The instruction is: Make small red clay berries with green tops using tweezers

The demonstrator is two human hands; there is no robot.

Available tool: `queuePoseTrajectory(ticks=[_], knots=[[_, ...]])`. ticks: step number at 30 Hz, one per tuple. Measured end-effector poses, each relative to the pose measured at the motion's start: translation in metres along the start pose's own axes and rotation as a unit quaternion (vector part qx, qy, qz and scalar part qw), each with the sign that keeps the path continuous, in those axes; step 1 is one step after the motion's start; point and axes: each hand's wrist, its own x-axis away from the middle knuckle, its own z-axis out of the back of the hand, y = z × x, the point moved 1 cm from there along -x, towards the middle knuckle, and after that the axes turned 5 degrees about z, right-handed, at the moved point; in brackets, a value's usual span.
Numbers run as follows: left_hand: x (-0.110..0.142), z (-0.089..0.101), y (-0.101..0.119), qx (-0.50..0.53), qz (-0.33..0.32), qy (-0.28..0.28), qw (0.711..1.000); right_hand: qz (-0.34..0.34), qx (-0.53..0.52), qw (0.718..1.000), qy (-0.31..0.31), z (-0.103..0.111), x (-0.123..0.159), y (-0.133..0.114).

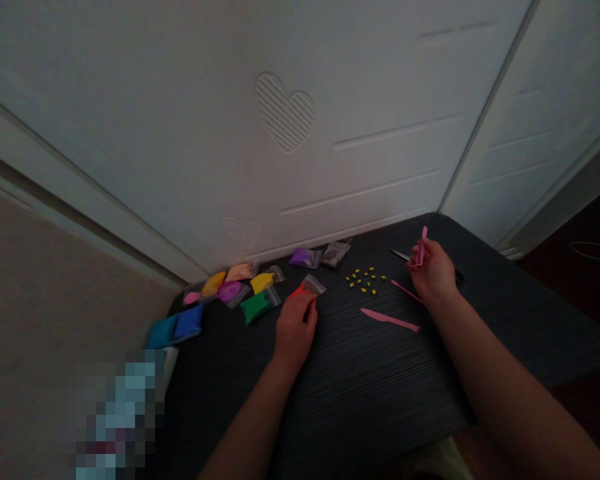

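Note:
My left hand [296, 328] is closed on a small see-through bag of red clay [310, 287] lying on the dark table; the fingers partly cover the bag. In my right hand [434, 272], raised above the table's right side, is an upright pink plastic modelling tool [421, 247]. Beneath and beside that hand are a pair of scissors [400, 255], mostly hidden, and a thin pink tool [405, 290]. A pink plastic knife [390, 320] lies between the hands. Several tiny yellow and green pieces [365, 281] are scattered behind it.
Bags of green clay [256, 307], yellow clay [263, 283], purple clay [301, 257] and blue clay [189, 323] lie on the dark table [360, 393], with several others. A grey bag [335, 255] rests near the white panel [370, 167] behind the table.

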Motion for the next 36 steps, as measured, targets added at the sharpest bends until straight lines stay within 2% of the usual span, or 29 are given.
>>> queuePoseTrajectory(ticks=[6, 12, 24, 31, 36], knots=[[-0.0004, 0.0015, 0.0022, 0.03, -0.01, -0.019, 0.999, 0.008, -0.004, 1.0, -0.006, 0.0016, -0.0017, 0.0025], [-0.0027, 0.0046, -0.0027, 0.044, 0.001, -0.009, 0.999, 0.025, -0.011, 0.999, -0.042, 0.0017, -0.0023, 0.006], [-0.0024, 0.0051, -0.0016, 0.052, -0.001, -0.008, 0.999, 0.03, -0.008, 0.997, -0.076, 0.0006, -0.0024, 0.0079], [-0.001, 0.0046, 0.0042, 0.056, -0.001, -0.021, 0.998, 0.014, 0.007, 0.998, -0.066, -0.0002, -0.0001, 0.008], [0.001, 0.0022, 0.0062, 0.073, 0.004, -0.053, 0.996, -0.001, 0.031, 0.998, -0.049, -0.0019, 0.0029, 0.0059]])
